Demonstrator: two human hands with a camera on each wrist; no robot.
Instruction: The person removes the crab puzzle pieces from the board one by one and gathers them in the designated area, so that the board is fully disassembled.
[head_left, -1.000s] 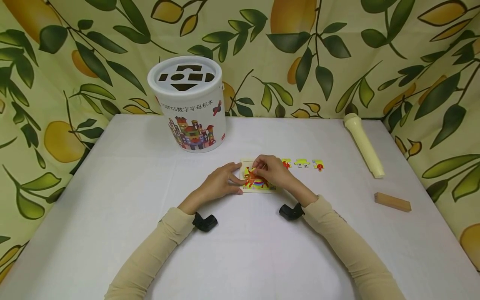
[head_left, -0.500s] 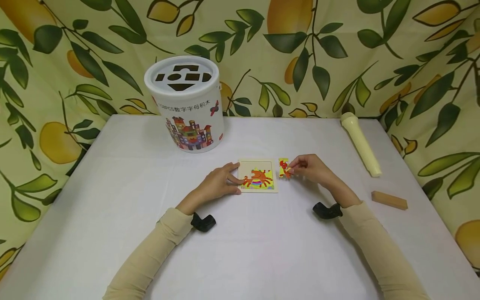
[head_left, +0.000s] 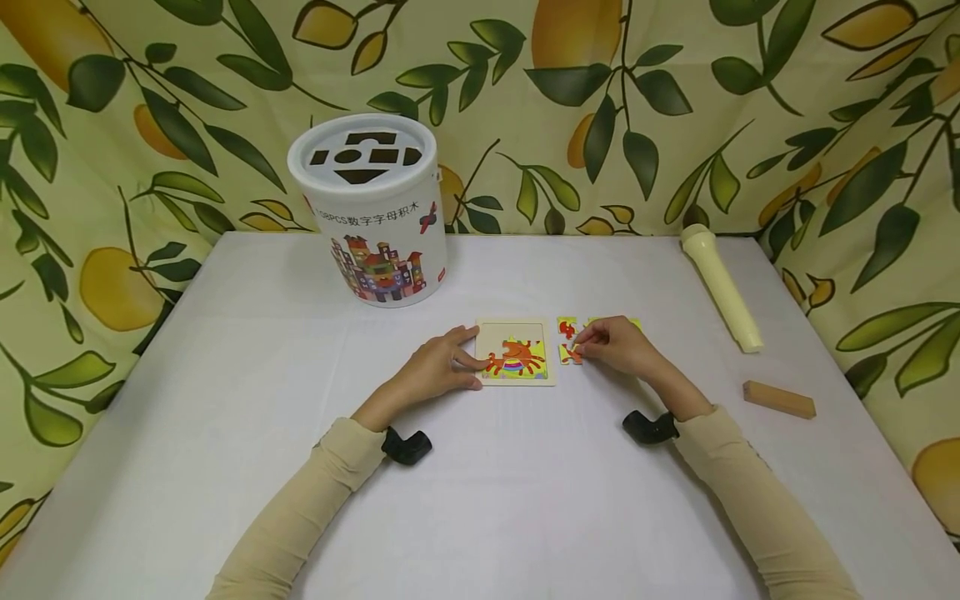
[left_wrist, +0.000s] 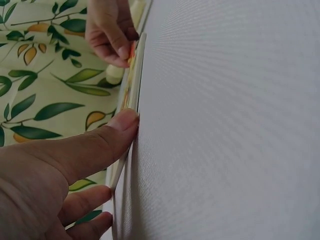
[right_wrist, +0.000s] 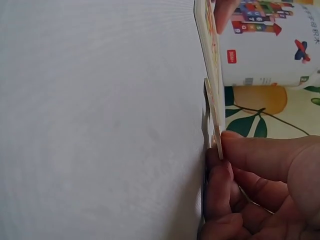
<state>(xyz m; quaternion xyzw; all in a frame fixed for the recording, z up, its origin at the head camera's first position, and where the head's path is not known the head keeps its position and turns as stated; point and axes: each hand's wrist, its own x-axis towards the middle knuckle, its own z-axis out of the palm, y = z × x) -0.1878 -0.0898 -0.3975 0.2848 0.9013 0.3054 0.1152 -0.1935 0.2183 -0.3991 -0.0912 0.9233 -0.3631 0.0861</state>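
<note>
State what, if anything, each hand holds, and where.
The right hand pinches a puzzle piece by its right edge; the left hand holds the puzzle board at its left edge.

"How's the light in the head view?"

"Soft and even. The white cloth-covered tabletop (head_left: 495, 500) looks bright around the square pale-wood puzzle board (head_left: 495, 335), with faint shadows along the beige fabric sleeves (head_left: 292, 508), nearer than the board."

"And the wrist views?"

"Dimmer; the cloth reads grey. The left shows fine rippled banding beside the board. In the right, a dark shadow spreads below the board, next to the bare right hand (head_left: 618, 343)."
</note>
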